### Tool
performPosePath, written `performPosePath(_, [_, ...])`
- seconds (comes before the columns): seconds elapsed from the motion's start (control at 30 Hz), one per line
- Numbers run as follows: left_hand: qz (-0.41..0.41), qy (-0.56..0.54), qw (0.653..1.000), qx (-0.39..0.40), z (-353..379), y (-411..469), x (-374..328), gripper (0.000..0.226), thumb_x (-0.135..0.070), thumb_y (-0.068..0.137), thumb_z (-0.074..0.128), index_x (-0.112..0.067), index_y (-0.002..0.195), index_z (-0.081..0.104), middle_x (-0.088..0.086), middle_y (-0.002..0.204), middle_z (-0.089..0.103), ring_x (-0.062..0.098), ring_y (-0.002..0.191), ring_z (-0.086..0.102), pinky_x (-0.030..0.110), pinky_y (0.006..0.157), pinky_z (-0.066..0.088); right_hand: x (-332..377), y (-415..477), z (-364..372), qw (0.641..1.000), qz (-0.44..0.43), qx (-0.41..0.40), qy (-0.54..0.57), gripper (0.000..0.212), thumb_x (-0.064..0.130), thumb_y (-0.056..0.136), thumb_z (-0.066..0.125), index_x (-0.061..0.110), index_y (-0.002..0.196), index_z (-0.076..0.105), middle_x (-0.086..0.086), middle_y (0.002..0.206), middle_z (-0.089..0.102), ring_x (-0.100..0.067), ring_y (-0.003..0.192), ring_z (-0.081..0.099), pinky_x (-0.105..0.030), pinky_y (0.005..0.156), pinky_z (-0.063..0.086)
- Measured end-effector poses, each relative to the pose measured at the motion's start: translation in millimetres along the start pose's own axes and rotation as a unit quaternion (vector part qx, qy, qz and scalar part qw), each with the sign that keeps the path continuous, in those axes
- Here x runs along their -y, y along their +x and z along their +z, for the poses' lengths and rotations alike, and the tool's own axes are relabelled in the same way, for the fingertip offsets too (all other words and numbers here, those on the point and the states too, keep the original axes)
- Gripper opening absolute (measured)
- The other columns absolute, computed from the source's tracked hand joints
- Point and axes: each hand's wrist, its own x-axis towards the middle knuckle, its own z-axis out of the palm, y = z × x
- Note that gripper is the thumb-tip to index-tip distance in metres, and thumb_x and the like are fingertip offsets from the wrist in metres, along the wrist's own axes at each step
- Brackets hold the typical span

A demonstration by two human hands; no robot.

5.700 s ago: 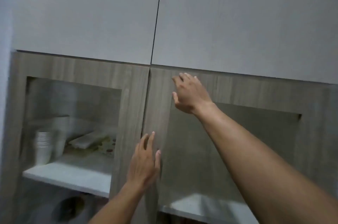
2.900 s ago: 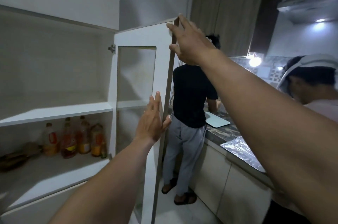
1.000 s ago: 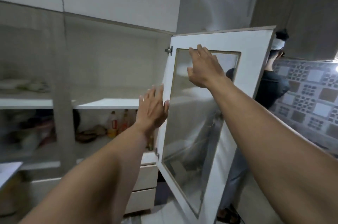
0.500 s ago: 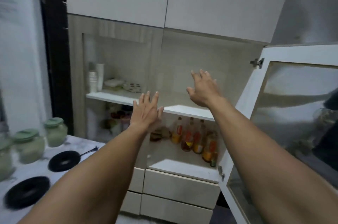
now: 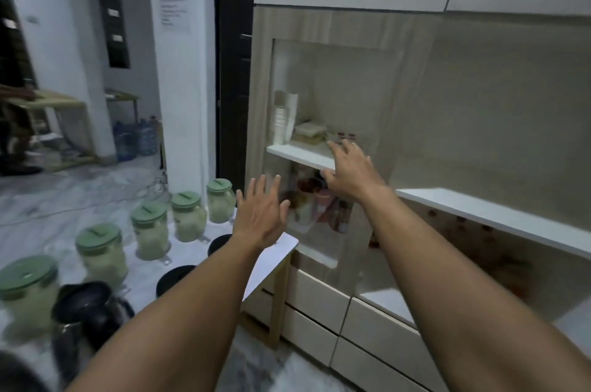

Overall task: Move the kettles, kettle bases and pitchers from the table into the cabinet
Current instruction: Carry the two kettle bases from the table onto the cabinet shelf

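Several pitchers (image 5: 152, 235) with green lids stand in a row on the white table (image 5: 275, 259) at lower left. A dark kettle (image 5: 84, 311) stands near the table's front, and black round kettle bases (image 5: 174, 278) lie beside the pitchers. The cabinet (image 5: 479, 123) on the right stands open, its white shelf (image 5: 499, 215) bare. My left hand (image 5: 260, 215) hovers over the table's far corner with fingers spread, holding nothing. My right hand (image 5: 351, 171) is raised in front of the closed left cabinet door (image 5: 335, 87), fingers loosely extended and empty.
Behind the glass of the left door are stacked cups (image 5: 281, 123), boxes and bottles on shelves. Drawers (image 5: 319, 299) sit below the cabinet. Water jugs (image 5: 134, 139) stand on the floor at the back left beside a white pillar (image 5: 179, 65).
My view has swung left and down from the open cabinet toward the table. Both hands left the cabinet door and now hang in the air, empty.
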Motion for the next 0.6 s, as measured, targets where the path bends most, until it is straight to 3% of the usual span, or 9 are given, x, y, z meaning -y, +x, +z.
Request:
performPosePath(0.13, [-0.059,0.013,0.998,0.0,24.9,2.7,45.3,0.061,-0.046,0.101,0.031,-0.023,0.155,0.017,0.011,0.161,0.02,0.032,0.148,0.016,0.057,0.117,0.018,17.5,32.8,61.3,0.998,-0.049,0.034,0.023,0.067,0.037,0.097,0.051,0.016,0.156,0.027,-0.016,0.159,0.028,-0.032,0.148,0.022,-0.056,0.116,0.027])
performPosePath(0.33, [-0.158,0.046,0.986,-0.001,75.1,3.8,102.1,0.061,-0.044,0.099,0.038,-0.022,0.153,0.021,0.012,0.155,0.03,0.033,0.141,0.026,0.052,0.114,0.025,33.8,87.5,155.0,0.986,-0.106,0.117,0.049,0.07,0.037,0.101,0.048,0.022,0.16,0.015,-0.012,0.168,0.009,-0.028,0.155,0.006,-0.058,0.123,0.014])
performPosePath(0.6, [-0.289,0.079,0.953,0.039,145.1,-1.4,154.6,0.068,-0.055,0.099,0.03,-0.026,0.157,0.009,0.013,0.161,0.017,0.034,0.147,0.016,0.055,0.115,0.02,47.0,147.3,271.9,0.963,-0.179,0.192,0.06,0.068,0.044,0.101,0.048,0.02,0.159,0.02,-0.011,0.167,0.014,-0.029,0.154,0.012,-0.054,0.12,0.02])
